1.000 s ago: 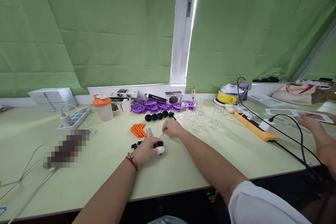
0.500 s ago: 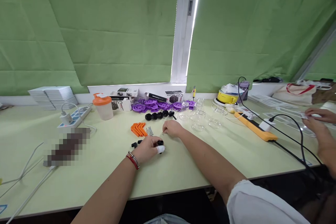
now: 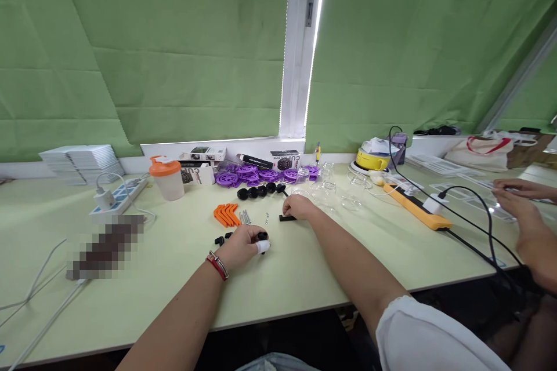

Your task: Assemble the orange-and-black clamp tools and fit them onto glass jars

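Observation:
My left hand [image 3: 243,246], with a white wrap on one finger, is closed round a small black part [image 3: 262,236] above the table. To its right and farther back, my right hand [image 3: 298,207] has its fingers pressed together at a flat black piece [image 3: 286,218] lying on the table; whether they grip it is unclear. Small screws [image 3: 267,218] lie between the hands. Left of them are longer metal screws [image 3: 245,217], several orange angled pieces [image 3: 227,215] and small black parts [image 3: 220,240]. Behind stand black round knobs [image 3: 262,191] in a row.
Purple parts [image 3: 247,174], boxes [image 3: 198,174] and clear cups [image 3: 326,188] line the back. A shaker bottle [image 3: 169,179] and white power strip [image 3: 122,197] are at left. An orange power strip [image 3: 418,207], cables and another person's hands [image 3: 516,200] are at right.
My right hand has moved right, away from the small screws, to the flat black piece, which now shows. My left hand still holds the black part. The view has shifted slightly.

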Tool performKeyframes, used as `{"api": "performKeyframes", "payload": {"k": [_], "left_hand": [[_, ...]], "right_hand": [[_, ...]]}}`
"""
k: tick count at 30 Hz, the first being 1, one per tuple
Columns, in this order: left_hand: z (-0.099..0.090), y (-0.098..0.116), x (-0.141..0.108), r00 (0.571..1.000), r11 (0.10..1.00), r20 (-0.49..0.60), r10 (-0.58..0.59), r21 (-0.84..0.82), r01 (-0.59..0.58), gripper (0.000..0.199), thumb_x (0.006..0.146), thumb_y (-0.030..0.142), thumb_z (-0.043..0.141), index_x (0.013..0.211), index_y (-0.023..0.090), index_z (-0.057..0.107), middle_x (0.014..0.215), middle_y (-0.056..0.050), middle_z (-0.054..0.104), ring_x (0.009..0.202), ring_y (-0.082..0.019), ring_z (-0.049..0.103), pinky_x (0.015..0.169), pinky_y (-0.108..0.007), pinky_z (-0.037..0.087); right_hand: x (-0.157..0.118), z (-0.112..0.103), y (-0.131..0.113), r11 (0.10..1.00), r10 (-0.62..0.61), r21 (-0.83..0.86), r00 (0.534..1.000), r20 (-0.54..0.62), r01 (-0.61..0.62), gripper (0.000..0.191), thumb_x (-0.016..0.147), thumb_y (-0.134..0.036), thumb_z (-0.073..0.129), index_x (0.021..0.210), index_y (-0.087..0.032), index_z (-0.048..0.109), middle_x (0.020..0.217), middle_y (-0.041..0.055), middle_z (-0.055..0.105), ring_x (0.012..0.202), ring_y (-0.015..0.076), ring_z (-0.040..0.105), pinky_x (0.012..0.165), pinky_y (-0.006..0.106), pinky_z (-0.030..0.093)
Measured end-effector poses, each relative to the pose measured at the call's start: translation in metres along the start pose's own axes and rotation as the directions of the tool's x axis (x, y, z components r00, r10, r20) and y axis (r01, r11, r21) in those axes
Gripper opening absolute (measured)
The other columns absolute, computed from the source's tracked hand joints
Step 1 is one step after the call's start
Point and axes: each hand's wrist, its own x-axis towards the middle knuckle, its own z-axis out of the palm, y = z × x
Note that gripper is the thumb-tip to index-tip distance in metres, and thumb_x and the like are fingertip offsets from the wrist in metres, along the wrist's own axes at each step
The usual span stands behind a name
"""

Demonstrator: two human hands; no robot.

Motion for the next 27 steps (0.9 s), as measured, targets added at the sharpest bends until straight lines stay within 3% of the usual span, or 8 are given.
{"api": "performKeyframes", "payload": {"k": [4,8,17,27], "left_hand": [[0.0,0.003,0.0,1.0,1.0,-0.003,-0.006,0.016,0.006,0.027,0.075,0.042,0.06,0.071,0.015,0.058,0.062,0.004,0.042,0.058,-0.01,0.034,0.055,-0.023,0.03],[-0.001,0.004,-0.001,1.0,0.999,-0.006,-0.002,0.037,0.002,0.027,0.075,0.042,0.06,0.071,0.015,0.058,0.062,0.004,0.041,0.058,-0.01,0.034,0.055,-0.023,0.03],[0.0,0.003,0.0,0.998,0.997,-0.058,-0.003,0.082,0.008,0.024,0.075,0.04,0.058,0.075,0.016,0.058,0.064,0.003,0.043,0.059,-0.011,0.036,0.058,-0.024,0.032],[0.001,0.001,0.0,0.999,0.999,-0.032,-0.018,0.026,0.019,0.026,0.073,0.042,0.061,0.075,0.016,0.058,0.064,0.003,0.045,0.058,-0.011,0.037,0.056,-0.024,0.032]], "right_hand": [[-0.001,-0.004,0.005,0.998,0.016,0.067,0.999,-0.032,-0.013,0.016,0.071,-0.013,0.069,0.082,-0.023,0.075,0.084,-0.0001,0.073,0.077,0.0132,0.064,0.062,0.018,0.043],[-0.004,-0.004,0.011,0.992,0.093,0.103,0.982,-0.164,-0.076,0.023,0.084,-0.018,0.056,0.101,-0.021,0.072,0.103,0.0031,0.07,0.089,0.0144,0.063,0.067,0.019,0.045],[0.0,0.002,0.003,0.994,0.113,0.029,0.976,-0.185,-0.11,0.013,0.075,-0.02,0.067,0.086,-0.022,0.073,0.09,0.0022,0.071,0.084,0.0156,0.063,0.064,0.021,0.042],[-0.005,0.006,0.002,0.994,0.11,-0.001,0.977,-0.182,-0.112,0.017,0.074,-0.018,0.063,0.086,-0.022,0.074,0.089,0.0045,0.07,0.086,0.018,0.061,0.066,0.022,0.042]]}}
